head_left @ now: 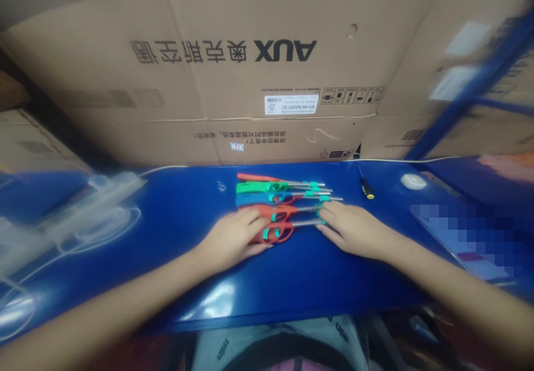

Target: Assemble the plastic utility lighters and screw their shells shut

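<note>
Several long-necked lighters lie side by side on the blue table, handles left and metal tubes right. A green lighter [261,187] and a blue lighter [254,198] are near the back, with an orange-red one [252,177] behind them. Closest to me is a red lighter [280,233] with a ring-shaped trigger guard. My left hand [233,235] is closed around its handle, fingers also over the neighbouring red lighter [283,213]. At the tube ends, my right hand [350,227] pinches the same red lighter near its teal piece. Teal bits show on the guards and tubes.
A small screwdriver [366,187] and a white mouse-like object [413,181] lie at the back right. On the left are blurred clear plastic and white cables [100,221]. A large cardboard carton [233,93] stands behind the blue table [300,287].
</note>
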The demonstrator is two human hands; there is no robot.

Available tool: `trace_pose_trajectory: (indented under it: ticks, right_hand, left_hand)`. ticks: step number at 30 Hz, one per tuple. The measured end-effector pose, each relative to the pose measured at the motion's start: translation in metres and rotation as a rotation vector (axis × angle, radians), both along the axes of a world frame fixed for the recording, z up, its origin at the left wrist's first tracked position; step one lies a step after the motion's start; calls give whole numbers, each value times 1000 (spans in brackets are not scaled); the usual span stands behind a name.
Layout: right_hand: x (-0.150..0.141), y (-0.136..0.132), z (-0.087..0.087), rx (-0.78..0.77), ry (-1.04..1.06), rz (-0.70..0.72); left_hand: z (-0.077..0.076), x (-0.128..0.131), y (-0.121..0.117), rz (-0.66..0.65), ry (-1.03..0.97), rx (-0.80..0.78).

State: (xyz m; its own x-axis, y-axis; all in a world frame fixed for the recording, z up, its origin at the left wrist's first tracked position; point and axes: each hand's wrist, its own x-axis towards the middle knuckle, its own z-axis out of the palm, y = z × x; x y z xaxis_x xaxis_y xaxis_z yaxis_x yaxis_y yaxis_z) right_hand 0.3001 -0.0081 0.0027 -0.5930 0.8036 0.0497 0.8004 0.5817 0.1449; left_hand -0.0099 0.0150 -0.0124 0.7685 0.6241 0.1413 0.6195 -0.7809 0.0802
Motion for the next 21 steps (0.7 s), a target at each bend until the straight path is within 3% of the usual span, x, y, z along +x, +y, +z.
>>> trace_pose_trajectory:
  ticks: [13, 17, 21]
  right_hand:
    - [-3, 54, 21, 18, -114, -209]
    - [-4, 57, 39, -6, -125, -269]
    - [-3, 50, 57, -78, -100, -217]
  left_hand:
    - [-2, 31, 58, 55, -65, 60]
    - [0, 28, 58, 63, -88, 74]
    - [6, 21, 40, 66, -146, 29]
